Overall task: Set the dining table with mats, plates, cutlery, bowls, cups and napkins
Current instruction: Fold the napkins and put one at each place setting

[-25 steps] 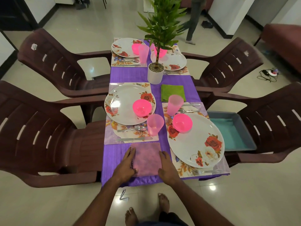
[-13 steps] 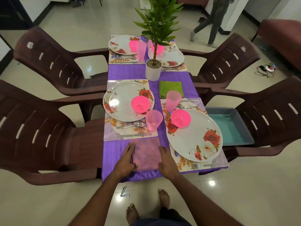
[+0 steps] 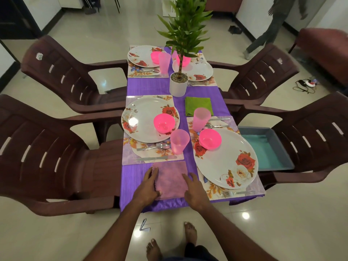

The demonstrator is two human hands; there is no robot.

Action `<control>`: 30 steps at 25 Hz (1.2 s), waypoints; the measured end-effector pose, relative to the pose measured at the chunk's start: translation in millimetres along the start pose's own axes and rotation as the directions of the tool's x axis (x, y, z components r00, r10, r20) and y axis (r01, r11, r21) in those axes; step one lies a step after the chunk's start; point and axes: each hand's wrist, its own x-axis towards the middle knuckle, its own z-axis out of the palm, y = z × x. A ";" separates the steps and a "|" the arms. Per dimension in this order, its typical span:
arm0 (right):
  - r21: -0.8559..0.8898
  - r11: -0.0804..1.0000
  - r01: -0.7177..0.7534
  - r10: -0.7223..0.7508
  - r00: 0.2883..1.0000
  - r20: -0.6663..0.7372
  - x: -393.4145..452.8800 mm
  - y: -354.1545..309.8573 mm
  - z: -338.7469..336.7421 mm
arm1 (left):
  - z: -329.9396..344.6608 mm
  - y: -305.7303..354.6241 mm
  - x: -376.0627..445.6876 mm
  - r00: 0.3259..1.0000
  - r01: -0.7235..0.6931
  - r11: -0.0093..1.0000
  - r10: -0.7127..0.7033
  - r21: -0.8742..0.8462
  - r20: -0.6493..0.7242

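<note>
Between the hands lies the pink napkin [image 3: 171, 179], flat on the purple cloth [image 3: 135, 176]. Left hand [image 3: 148, 185] rests on its left edge, fingers straight; right hand [image 3: 194, 189] presses its right edge, fingers spread. Beyond the fingertips sits a knife [image 3: 156, 158].

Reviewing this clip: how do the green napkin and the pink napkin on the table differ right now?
The green napkin lies untouched beside the white plant pot; the pink napkin sits at the near table edge between the left hand and right hand, whose fingers rest on its sides. Both lie flat on the purple cloth.
</note>
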 end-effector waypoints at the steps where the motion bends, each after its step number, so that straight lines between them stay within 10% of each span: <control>1: -0.033 0.999 0.005 -0.005 1.000 -0.009 0.6 2.2 3.5 | 0.1 0.9 0.2 0.999 0.021 0.996 -0.019 0.088 -0.026; 14: -0.102 0.995 0.024 -0.028 0.999 -0.044 -7.9 7.7 -0.5 | 9.4 31.5 -25.4 0.948 0.105 0.951 -0.007 0.292 -0.318; 20: -0.114 0.992 0.047 -0.080 0.947 -0.312 -27.1 37.7 -24.6 | 42.3 103.2 -34.8 0.829 -0.140 0.936 0.289 0.322 -0.478; 30: 0.002 0.999 0.047 -0.040 0.863 -0.504 -87.0 204.6 -117.9 | 138.8 280.2 -24.3 0.798 -0.295 0.916 0.394 0.274 -0.457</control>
